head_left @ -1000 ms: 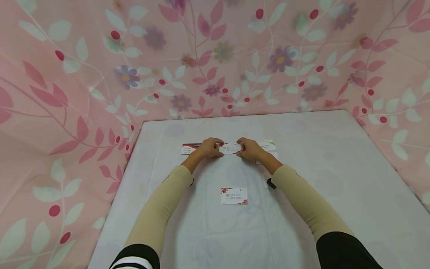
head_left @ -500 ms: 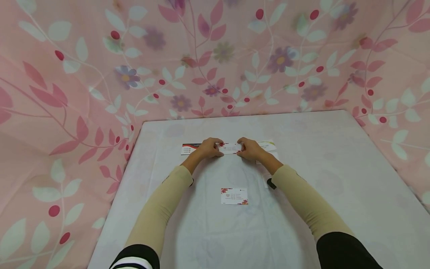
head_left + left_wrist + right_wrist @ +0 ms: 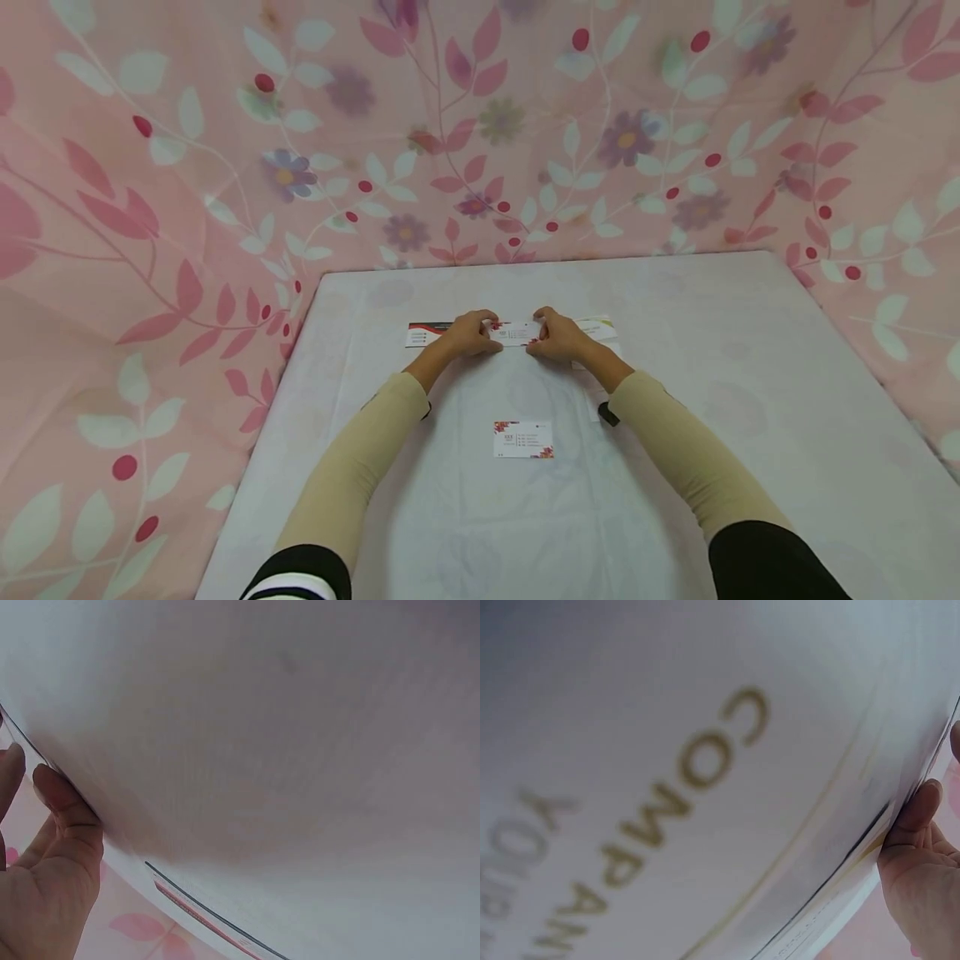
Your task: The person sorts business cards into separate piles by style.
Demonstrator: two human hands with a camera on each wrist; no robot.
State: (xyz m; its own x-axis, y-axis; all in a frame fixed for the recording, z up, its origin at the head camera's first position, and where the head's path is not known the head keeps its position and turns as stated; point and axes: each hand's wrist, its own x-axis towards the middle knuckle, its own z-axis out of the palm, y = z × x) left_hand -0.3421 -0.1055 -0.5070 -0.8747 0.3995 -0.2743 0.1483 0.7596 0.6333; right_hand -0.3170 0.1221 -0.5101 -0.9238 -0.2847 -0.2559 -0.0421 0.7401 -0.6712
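Observation:
A white business card [image 3: 517, 334] with red floral corners lies flat at the far middle of the table. My left hand [image 3: 467, 335] holds its left end, thumb at the near edge and fingertips at the far one. The right hand [image 3: 561, 336] does likewise at the right end. Left of it lies a black, red and white card [image 3: 424, 335]; to the right is a white card with green trim [image 3: 598, 328]. A matching floral card [image 3: 522, 440] lies nearer. In the right wrist view, a card with gold "COMPANY" lettering [image 3: 671, 799] fills the foreground.
A white cloth covers the table [image 3: 675, 333]. Behind and beside it hangs a pink floral curtain [image 3: 472, 125]. White card edges [image 3: 587, 379] show partly beneath the right forearm, next to a small black object [image 3: 608, 414] at the wrist.
The right thumb and index finger have spread slightly apart at the card's right end. The left hand and the cards stay in place; the head view has shifted a little.

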